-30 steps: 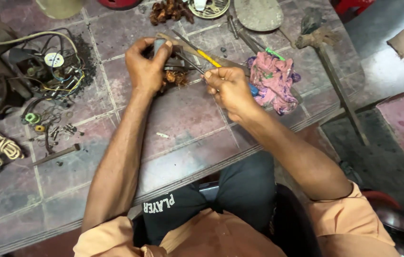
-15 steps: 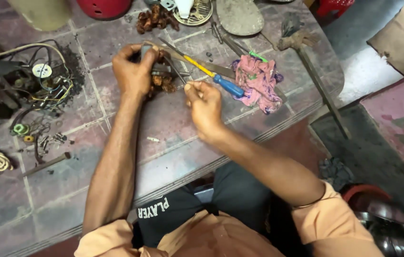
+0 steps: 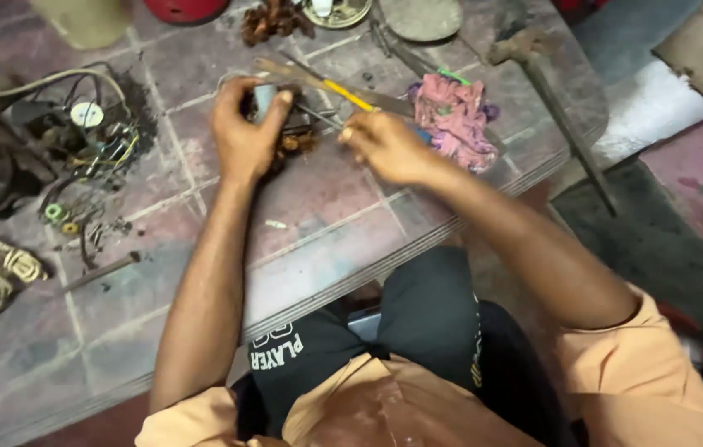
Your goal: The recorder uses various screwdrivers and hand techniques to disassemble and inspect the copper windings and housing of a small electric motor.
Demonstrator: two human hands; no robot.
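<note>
hands (image 3: 318, 136) on small motor part (image 3: 285, 132)

A person seated at a workbench is wearing an orange shirt with short sleeves ending above the elbows, leaving both forearms bare. Dark trousers with white printed lettering on 1 leg are showing below the shirt. The left hand (image 3: 244, 136) and right hand (image 3: 384, 147) are bare, with no gloves or watch showing.
</note>
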